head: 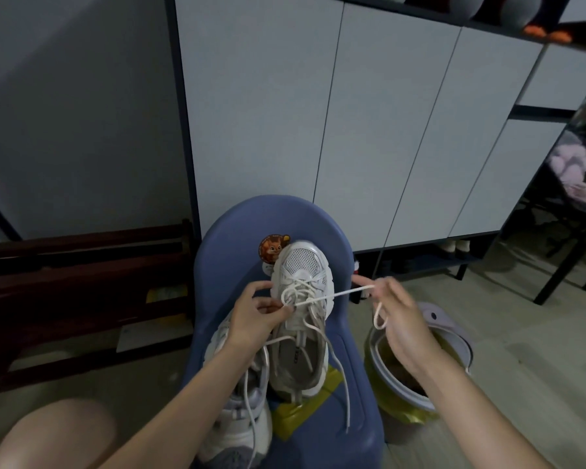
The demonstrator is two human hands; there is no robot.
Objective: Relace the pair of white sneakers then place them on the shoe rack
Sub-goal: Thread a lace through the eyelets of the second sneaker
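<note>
The white sneaker I am lacing sits on a blue plastic chair in front of me, its mesh toe pointing away from me toward the chair back and the grey cabinet doors, its heel toward my lap, so its long axis runs straight away from me. It is a chunky shoe with a thick ridged sole, a perforated toe panel and a grey insole showing in the open mouth. The white lace criss-crosses the upper eyelets loosely, and loose ends trail down over the heel and across the chair seat. My left hand rests against the left side of the shoe, its fingers pinched narrow on the lace at the eyelets. My right hand is off to the right of the shoe, fingers closed on the lace, which stretches taut from the eyelets to that hand and hangs in a small loop below it. The second sneaker, white with grey-lilac panels, lies under my left forearm at the near left edge of the seat, its toe toward me. A yellow bag lies under the first shoe's heel. A lilac bin with a yellow liner stands on the floor to the right
</note>
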